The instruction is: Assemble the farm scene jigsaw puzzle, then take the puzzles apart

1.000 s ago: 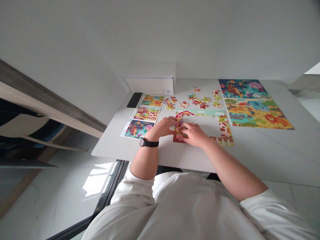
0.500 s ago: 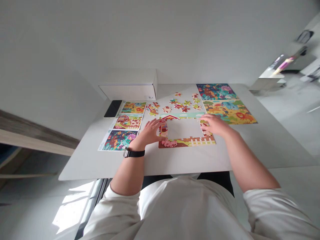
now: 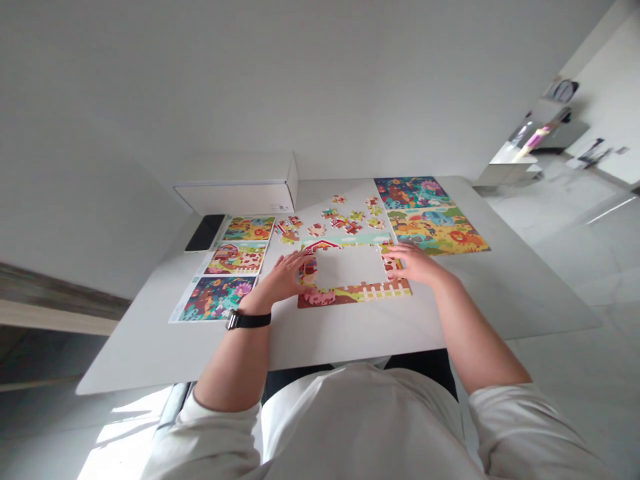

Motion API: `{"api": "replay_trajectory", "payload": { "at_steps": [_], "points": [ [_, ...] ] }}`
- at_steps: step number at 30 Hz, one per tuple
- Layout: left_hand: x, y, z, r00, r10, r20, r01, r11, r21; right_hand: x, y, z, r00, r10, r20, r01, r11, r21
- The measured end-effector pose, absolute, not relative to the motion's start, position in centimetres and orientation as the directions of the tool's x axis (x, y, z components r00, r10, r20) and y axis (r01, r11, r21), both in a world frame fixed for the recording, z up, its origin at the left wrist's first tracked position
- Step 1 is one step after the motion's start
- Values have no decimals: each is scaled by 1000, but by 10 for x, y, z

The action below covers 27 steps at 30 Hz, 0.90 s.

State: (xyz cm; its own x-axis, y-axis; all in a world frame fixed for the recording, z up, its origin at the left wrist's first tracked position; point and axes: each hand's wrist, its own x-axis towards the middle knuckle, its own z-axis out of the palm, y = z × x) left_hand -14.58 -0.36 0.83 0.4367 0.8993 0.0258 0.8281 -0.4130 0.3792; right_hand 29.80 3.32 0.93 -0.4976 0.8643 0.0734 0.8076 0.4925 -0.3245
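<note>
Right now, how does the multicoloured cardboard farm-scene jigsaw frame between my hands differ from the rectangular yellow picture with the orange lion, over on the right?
The multicoloured farm-scene jigsaw frame has an open middle, while the rectangular yellow lion picture is filled in throughout. The frame shows a red barn and white fence; the lion picture shows a blue elephant. Both lie flat on the white table.

The person over here wears a loose white shirt (image 3: 370, 427), its short sleeves (image 3: 525, 420) rumpled into soft folds. A black watch strap (image 3: 254, 321) with a silvery case (image 3: 233, 319) rings one wrist; black cloth (image 3: 430, 363) (trousers, I'd say) shows past the shirt.
</note>
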Motion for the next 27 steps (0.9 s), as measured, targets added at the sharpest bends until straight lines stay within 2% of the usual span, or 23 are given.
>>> {"api": "replay_trajectory", "payload": {
  "at_steps": [5, 9, 12, 14, 16, 20, 27],
  "points": [
    [-148, -2, 10, 435, 901, -14, 830, -395, 394, 300, 34, 2, -479, 874, 79, 803, 473, -362],
    [-147, -2, 6, 428, 904, 0, 823, -390, 413, 298, 33, 0, -463, 872, 160, 774, 485, -407],
    [-144, -1, 8, 366, 919, 150, 795, -392, 462, 296, 34, -1, -369, 886, 282, 740, 464, -488],
    [-142, -1, 11, 251, 920, 302, 770, -379, 513, 297, 36, -3, -241, 899, 364, 726, 417, -547],
    [-142, 0, 15, 90, 919, 383, 757, -313, 574, 299, 39, -4, -116, 906, 408, 712, 362, -602],
    [-142, -1, 20, -134, 940, 313, 740, -115, 662, 301, 41, -9, -9, 918, 397, 675, 299, -674],
    [-137, -1, 20, -275, 940, 202, 736, 70, 674, 292, 37, -7, -96, 916, 389, 658, 351, -666]
  ]
}}
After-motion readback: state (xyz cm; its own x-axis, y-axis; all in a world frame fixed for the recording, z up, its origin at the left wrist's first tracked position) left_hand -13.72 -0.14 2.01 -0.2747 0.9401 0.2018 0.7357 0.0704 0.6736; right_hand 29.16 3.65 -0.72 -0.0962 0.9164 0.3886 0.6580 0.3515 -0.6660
